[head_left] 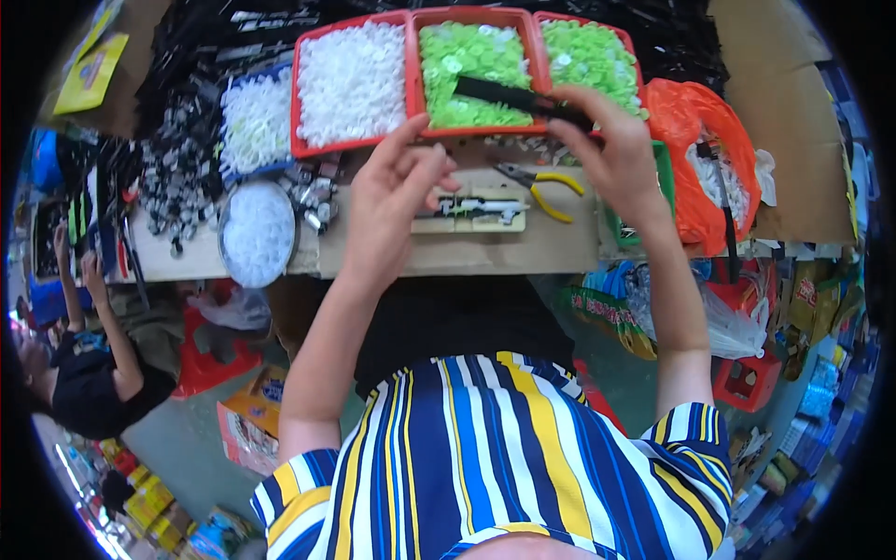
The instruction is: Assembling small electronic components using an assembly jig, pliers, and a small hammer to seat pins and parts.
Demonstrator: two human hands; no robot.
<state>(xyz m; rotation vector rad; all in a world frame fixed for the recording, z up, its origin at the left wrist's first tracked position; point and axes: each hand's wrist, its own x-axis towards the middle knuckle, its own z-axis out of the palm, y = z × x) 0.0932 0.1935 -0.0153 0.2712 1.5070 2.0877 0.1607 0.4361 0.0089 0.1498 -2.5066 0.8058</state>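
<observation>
My right hand [611, 149] pinches a long, narrow black plastic piece [499, 94] between thumb and fingers, above the front of the bin of green parts [467, 56]. My left hand [397, 187] is raised just left of a beige holder [509, 222], its fingers bent but apart, and I see nothing held in it. Black and white parts [481, 207] lie in that holder. The left fingertips are near the front rim of the bin of white parts [350, 84]. Between my hands and farther back lie yellow-handled pliers [541, 182].
At left are a round dish of clear pieces [257, 233], a blue tray of pale parts [257, 121] and heaped metal pieces [177, 187]. An orange bag [686, 117] and a green bin [665, 173] stand right. Another person [93, 364] works at far left.
</observation>
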